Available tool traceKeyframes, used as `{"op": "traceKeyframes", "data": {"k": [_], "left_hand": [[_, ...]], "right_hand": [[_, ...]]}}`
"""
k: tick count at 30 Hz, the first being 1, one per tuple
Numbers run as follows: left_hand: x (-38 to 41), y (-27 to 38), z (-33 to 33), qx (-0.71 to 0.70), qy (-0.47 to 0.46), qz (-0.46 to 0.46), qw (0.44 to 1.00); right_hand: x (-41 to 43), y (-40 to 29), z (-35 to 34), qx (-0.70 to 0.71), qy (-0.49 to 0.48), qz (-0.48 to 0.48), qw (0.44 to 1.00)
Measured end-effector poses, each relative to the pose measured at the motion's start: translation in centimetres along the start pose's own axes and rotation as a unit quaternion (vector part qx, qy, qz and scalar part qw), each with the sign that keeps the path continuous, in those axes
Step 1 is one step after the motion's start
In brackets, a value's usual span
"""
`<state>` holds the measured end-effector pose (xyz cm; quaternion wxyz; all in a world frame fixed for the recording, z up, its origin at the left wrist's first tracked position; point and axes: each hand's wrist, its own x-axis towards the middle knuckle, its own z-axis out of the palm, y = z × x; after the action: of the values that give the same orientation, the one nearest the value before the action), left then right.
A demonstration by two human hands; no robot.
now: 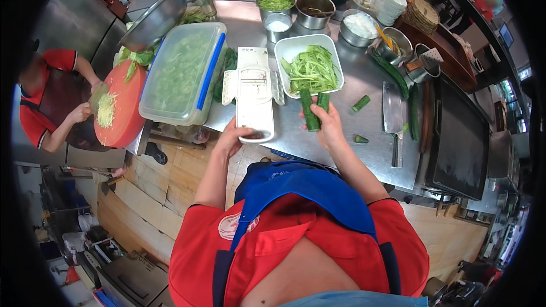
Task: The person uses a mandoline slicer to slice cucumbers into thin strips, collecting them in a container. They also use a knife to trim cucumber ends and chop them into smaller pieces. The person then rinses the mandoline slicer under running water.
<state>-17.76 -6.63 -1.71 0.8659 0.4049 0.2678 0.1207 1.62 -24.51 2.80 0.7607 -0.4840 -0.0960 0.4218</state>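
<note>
My left hand (232, 138) grips the near end of a white mandoline slicer (254, 113), which lies lengthwise away from me. Two cucumber pieces (310, 113) are held side by side in my right hand (329, 123), just right of the slicer. Beyond that hand stands a white square dish (281, 53) with a heap of green shreds (313, 68) in it. Further right on the steel counter (362, 125) lie a short cucumber piece (361, 103) and a cucumber end (361, 139).
At left a co-worker (51, 89) holds a cleaver (98, 96) over a round red cutting board (128, 115). A lidded plastic box (181, 72) stands left of the slicer. Rightward lie another cleaver (392, 108), whole cucumbers (390, 72) and a black griddle (460, 140). Steel bowls (315, 10) line the back.
</note>
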Motion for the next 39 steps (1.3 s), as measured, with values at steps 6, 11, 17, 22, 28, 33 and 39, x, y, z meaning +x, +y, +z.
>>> {"op": "traceKeyframes", "data": {"k": [6, 11, 17, 22, 28, 33, 39], "left_hand": [[-7.9, -3.2, 0.7, 0.061, 0.080, 0.027, 0.995], [-10.4, -1.3, 3.9, 0.107, 0.091, 0.081, 0.987], [-6.2, -0.9, 8.6, 0.023, 0.049, 0.137, 0.989], [-5.1, -1.0, 10.3, -0.023, 0.017, 0.113, 0.993], [-3.7, -1.4, 11.2, -0.045, -0.019, 0.116, 0.992], [-2.9, -0.8, 12.5, -0.080, -0.045, 0.129, 0.987], [-0.9, -0.1, 13.9, -0.053, -0.053, 0.136, 0.988]], "right_hand": [[0.2, -1.3, 1.1, -0.009, 0.046, -0.048, 0.998], [0.4, -2.1, 6.4, -0.096, 0.024, -0.148, 0.984], [2.4, -2.2, 12.4, -0.452, 0.029, -0.265, 0.851], [1.8, -5.5, 12.3, -0.603, 0.086, -0.246, 0.754], [1.7, -5.9, 10.3, -0.648, 0.085, -0.260, 0.711], [3.3, -6.5, 5.4, -0.535, 0.176, -0.357, 0.745], [2.1, -9.0, 3.7, -0.193, 0.127, -0.127, 0.965]]}}
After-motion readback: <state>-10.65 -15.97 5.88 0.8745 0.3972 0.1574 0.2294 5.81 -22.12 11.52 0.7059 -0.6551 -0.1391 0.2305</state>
